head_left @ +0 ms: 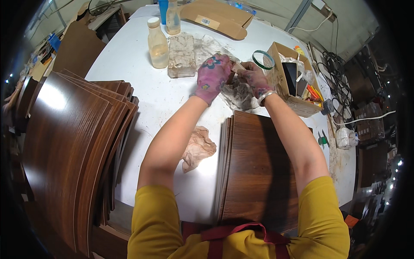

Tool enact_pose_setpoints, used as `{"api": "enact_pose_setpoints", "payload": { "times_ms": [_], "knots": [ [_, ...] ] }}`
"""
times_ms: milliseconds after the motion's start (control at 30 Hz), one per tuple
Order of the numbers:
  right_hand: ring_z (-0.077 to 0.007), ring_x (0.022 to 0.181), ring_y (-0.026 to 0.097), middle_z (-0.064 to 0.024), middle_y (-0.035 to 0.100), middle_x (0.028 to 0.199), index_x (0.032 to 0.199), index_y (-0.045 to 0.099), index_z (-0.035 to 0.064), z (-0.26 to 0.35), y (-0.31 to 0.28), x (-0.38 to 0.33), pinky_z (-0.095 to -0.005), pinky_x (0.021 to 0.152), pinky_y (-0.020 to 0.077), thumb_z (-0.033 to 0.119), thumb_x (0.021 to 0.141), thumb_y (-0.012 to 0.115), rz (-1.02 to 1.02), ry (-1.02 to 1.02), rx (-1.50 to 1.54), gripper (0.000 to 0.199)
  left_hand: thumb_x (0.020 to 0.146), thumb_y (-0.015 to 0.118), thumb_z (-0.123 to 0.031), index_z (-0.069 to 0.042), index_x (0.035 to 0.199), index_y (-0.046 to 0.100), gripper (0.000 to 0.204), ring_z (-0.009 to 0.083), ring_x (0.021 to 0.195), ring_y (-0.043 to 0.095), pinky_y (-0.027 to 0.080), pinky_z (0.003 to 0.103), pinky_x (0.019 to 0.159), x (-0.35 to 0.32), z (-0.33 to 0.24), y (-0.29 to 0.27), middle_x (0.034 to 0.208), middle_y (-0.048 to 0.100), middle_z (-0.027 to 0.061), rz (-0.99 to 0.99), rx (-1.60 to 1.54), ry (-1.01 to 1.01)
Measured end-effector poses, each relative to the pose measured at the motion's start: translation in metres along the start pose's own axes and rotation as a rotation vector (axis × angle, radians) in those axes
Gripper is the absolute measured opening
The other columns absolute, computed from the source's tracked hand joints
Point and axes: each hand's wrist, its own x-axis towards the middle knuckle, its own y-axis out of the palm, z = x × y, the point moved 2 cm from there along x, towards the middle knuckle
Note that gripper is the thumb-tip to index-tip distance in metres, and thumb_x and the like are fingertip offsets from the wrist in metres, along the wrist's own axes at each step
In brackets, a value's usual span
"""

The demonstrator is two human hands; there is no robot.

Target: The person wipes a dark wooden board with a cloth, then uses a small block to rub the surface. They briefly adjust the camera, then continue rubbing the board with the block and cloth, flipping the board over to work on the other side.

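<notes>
My left hand [214,77], in a pink-purple flowered glove, is closed at the far middle of the table, its fingertips mostly hidden. Close beside it, my right hand [255,78] wears a stained glove and pinches a small pale flat piece [236,67] between the two hands. Under them lies a dirty grey crumpled cloth [241,96]. Left of my left hand sits a smudged, clear-looking rectangular block [181,54]. A green-edged roll of tape [263,59] stands just beyond my right hand.
Dark wood-grain panels are stacked before me [258,172] and at left [64,125]. A tan crumpled cloth [200,149] lies between. Two bottles, one white-capped [158,48], stand near flattened cardboard [222,19]. An open carton [304,106] holds tools at right; cables [338,77] hang beyond.
</notes>
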Motion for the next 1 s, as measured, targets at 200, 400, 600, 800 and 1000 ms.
{"api": "enact_pose_setpoints", "payload": {
  "times_ms": [200, 400, 600, 800, 1000],
  "knots": [
    [-0.0158, 0.078, 0.062, -0.0076, 0.069, 0.092, 0.118, 0.063, 0.0034, 0.000, -0.004, 0.009, -0.0309, 0.073, 0.0483, 0.017, 0.083, 0.071, -0.103, 0.053, -0.168, 0.038, 0.091, 0.056, -0.023, -0.010, 0.099, 0.064, 0.018, 0.0324, 0.092, 0.062, 0.051, 0.044, 0.077, -0.008, 0.004, -0.001, 0.096, 0.063, 0.0132, 0.058, 0.114, 0.051],
    [-0.0144, 0.072, 0.061, -0.0082, 0.068, 0.091, 0.117, 0.063, 0.0012, 0.006, 0.002, 0.006, -0.0297, 0.068, 0.0487, 0.013, 0.084, 0.070, -0.071, 0.001, -0.187, 0.036, 0.091, 0.057, -0.023, -0.011, 0.099, 0.063, 0.016, 0.0324, 0.092, 0.062, 0.051, 0.044, 0.076, -0.005, 0.003, 0.001, 0.093, 0.062, 0.0129, 0.016, 0.096, 0.108],
    [-0.0105, 0.066, 0.055, -0.0052, 0.063, 0.084, 0.116, 0.062, -0.0011, 0.010, -0.004, -0.007, -0.0245, 0.060, 0.0448, 0.004, 0.087, 0.065, -0.040, -0.014, 0.047, 0.029, 0.091, 0.056, -0.024, -0.010, 0.098, 0.064, 0.018, 0.0322, 0.090, 0.062, 0.052, 0.042, 0.077, 0.001, 0.001, 0.000, 0.094, 0.063, 0.0126, 0.009, 0.106, 0.041],
    [-0.0112, 0.069, 0.058, -0.0046, 0.065, 0.089, 0.117, 0.061, -0.0016, 0.017, 0.003, -0.010, -0.0256, 0.061, 0.0476, 0.005, 0.088, 0.065, -0.034, 0.003, 0.107, 0.031, 0.092, 0.056, -0.024, -0.010, 0.099, 0.065, 0.018, 0.0311, 0.090, 0.063, 0.051, 0.041, 0.077, -0.002, -0.011, 0.001, 0.094, 0.062, 0.0127, -0.002, 0.089, 0.092],
    [-0.0143, 0.081, 0.062, -0.0073, 0.064, 0.100, 0.124, 0.056, 0.0000, 0.026, 0.001, -0.022, -0.0251, 0.069, 0.0528, 0.005, 0.092, 0.061, -0.023, 0.035, 0.201, 0.032, 0.093, 0.055, -0.026, -0.012, 0.106, 0.065, 0.022, 0.0309, 0.093, 0.063, 0.051, 0.041, 0.078, -0.007, -0.006, -0.003, 0.100, 0.063, 0.0116, 0.115, 0.197, 0.043]
  ]
}}
